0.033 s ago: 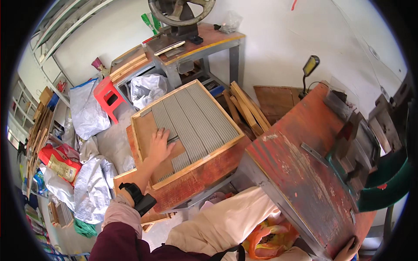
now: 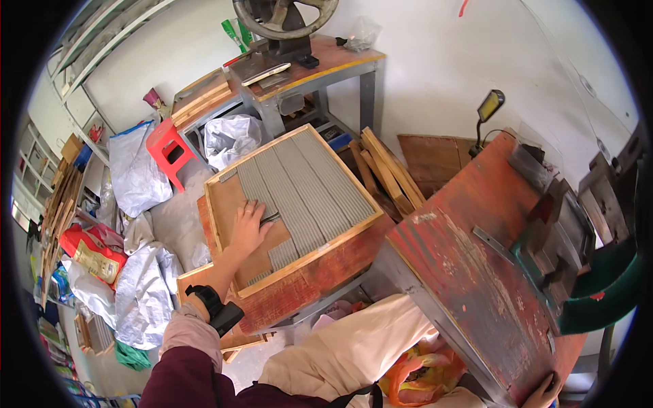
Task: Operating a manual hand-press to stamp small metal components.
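Resting flat in the wooden tray [image 2: 228, 178], the left hand [image 2: 248, 228] has its fingers spread, fingertips touching the near-left edge of the grey strips [image 2: 306, 183]; nothing is clamped in it. The strips lie in parallel rows filling the right and far part of the tray, with bare board under the palm on the left side. A black wristwatch [image 2: 207, 299] sits on that wrist, above a maroon sleeve. The tray sits on a red-brown bench [image 2: 299, 289], tilted in view. The right hand [image 2: 544, 393] is at the near-right corner, fingers curled over the near edge of the worn red worktable [image 2: 469, 272]; mostly cut off, so I cannot tell how tight the grip is. Green machine [image 2: 598, 299] on the worktable's right side. Far left: red plastic stool [image 2: 166, 149], white sacks [image 2: 136, 173]. Far centre: metal table [image 2: 326, 68] with a handwheel press [image 2: 282, 20].
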Demonstrator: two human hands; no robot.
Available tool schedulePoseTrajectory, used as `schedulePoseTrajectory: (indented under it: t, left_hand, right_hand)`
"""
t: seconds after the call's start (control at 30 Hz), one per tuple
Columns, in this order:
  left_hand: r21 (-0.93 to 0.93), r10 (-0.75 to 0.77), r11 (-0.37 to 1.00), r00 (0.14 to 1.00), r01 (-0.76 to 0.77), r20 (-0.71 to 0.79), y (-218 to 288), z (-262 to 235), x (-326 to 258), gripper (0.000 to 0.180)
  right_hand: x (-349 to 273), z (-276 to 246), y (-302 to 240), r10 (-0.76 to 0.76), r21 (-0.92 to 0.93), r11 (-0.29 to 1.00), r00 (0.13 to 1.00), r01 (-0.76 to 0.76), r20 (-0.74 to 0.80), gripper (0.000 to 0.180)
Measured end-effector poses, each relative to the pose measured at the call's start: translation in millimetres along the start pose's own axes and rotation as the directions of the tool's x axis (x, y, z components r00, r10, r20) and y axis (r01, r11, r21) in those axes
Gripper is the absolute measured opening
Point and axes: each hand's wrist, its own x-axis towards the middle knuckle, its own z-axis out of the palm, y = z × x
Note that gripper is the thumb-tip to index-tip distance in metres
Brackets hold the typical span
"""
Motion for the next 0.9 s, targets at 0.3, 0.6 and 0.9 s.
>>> schedulePoseTrajectory:
  t: [0.3,0.6,0.9]
  left_hand:
    - [0.184,0.169,0.967,0.984,-0.178,0.061,-14,8,-1,0.033]
    - [0.236,0.169,0.947,0.963,-0.218,0.21,-8,0,8,0.035]
    - [0.286,0.078,0.95,0.982,-0.126,0.174,5,9,0,0.04]
  right_hand:
    - [1,11,15,-0.048,-0.051,0.998,0.996,0.044,-0.07,0.03]
    - [3,12,13,-0.032,-0.079,0.996,0.998,0.028,-0.05,0.031]
    - [-1,10,18,-0.003,-0.106,0.994,0.999,0.0,-0.032,0.032]
